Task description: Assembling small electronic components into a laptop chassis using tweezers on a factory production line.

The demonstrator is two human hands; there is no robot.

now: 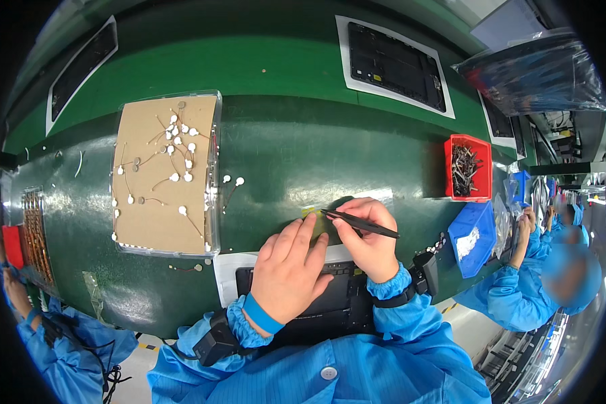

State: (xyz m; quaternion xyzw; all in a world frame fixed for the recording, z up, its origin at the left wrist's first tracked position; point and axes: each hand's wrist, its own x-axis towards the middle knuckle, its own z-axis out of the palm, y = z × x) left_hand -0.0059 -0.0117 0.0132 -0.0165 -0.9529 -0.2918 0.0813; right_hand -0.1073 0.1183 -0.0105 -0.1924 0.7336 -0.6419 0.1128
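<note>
The right hand (369, 242) is pinching black tweezers (363, 223) just beyond the dark panel (337, 289), their long axis slanting from the near right and their tips pointing left and slightly away. The left hand (288, 275) is holding nothing visible in its grip; it is spreading palm down, fingertips reaching a small yellow-green piece (310, 211), perhaps film, though the fingers are hiding part of it. That hand is also covering some of the panel. Leftward, tan cardboard (141, 222) is bearing round white discs on thin leads; rightward, a glossy red bin (470, 196) is holding dark slivers, and an angular blue bin (489, 225) white bits.
</note>
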